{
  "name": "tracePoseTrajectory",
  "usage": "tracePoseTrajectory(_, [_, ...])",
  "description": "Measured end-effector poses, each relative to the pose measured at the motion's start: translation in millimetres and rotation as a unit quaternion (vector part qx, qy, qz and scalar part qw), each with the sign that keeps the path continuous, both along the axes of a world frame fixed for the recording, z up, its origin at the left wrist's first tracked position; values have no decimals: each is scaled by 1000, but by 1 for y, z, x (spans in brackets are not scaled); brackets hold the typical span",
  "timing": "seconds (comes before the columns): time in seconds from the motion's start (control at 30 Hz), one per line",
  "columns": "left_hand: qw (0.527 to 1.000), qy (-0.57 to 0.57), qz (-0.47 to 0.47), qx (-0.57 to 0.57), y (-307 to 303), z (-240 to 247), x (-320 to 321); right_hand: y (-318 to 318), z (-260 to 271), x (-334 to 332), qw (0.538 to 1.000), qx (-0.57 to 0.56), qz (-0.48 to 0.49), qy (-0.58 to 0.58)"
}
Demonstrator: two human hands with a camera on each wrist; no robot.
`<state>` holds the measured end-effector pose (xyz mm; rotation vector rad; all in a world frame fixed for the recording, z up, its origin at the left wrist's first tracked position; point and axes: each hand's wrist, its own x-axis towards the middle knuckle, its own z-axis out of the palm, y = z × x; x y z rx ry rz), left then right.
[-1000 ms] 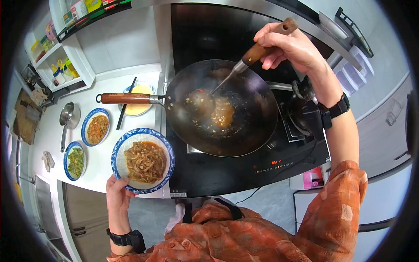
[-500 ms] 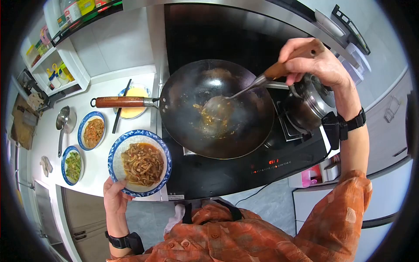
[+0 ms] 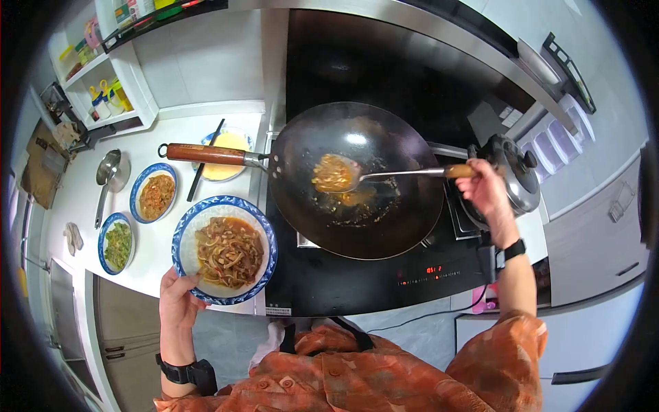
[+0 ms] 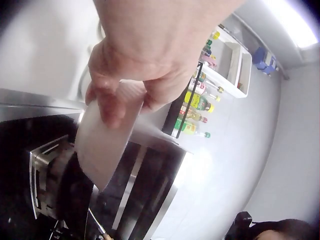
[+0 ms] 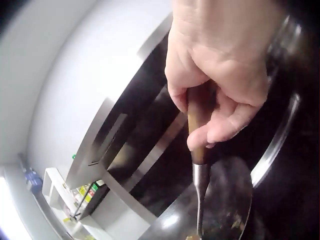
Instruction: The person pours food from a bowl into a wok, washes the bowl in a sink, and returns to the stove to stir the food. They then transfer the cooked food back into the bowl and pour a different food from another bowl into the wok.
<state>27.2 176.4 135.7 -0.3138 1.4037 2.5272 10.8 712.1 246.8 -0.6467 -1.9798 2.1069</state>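
My left hand (image 3: 178, 301) grips the near rim of a blue-rimmed bowl (image 3: 184, 240), thumb on top and fingers beneath. Brown, saucy food in strips (image 3: 230, 253) fills its middle. The left wrist view shows the pale underside of the bowl (image 4: 105, 145). With curled fingers, my right hand (image 3: 489, 196) holds a wok spatula (image 3: 412, 173) by its wooden handle (image 5: 199, 125). Its metal head lies low over the dark wok (image 3: 384, 233), carrying a heap of chopped bits in sauce (image 3: 334, 173). More oily bits are scattered on the wok's bottom.
The wok's wooden handle (image 3: 206, 154) points left over a plate of yellow liquid (image 3: 230, 147) with chopsticks (image 3: 206, 161) across it. Two small bowls (image 3: 152, 193) (image 3: 117, 244) and a steel ladle (image 3: 110, 168) stand further left. A lidded pot (image 3: 511, 178) is right of the wok.
My right hand has come down and nearer, so the spatula lies flatter. Its head now carries chopped bits that were on the wok's bottom. The left hand keeps the bowl in nearly the same place.
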Motion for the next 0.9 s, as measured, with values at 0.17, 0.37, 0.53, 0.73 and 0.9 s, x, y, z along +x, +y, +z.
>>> tracePoseTrajectory(0.17, [1000,10,-11,-22,1,8,-5,-28,-26,8,989,-141,-24,44])
tracePoseTrajectory(0.37, [999,28,-13,-15,7,18,-17,-32,-17,19,984,-148,-35,89])
tracePoseTrajectory(0.53, [998,33,-37,-24,18,31,-39,-40,41,30,987,-62,-38,142])
tracePoseTrajectory(0.73, [995,46,-88,-16,37,36,-71,-90,106,54,969,74,57,230])
tracePoseTrajectory(0.9, [991,54,-120,-16,54,38,-87,-146,104,91,894,251,149,340])
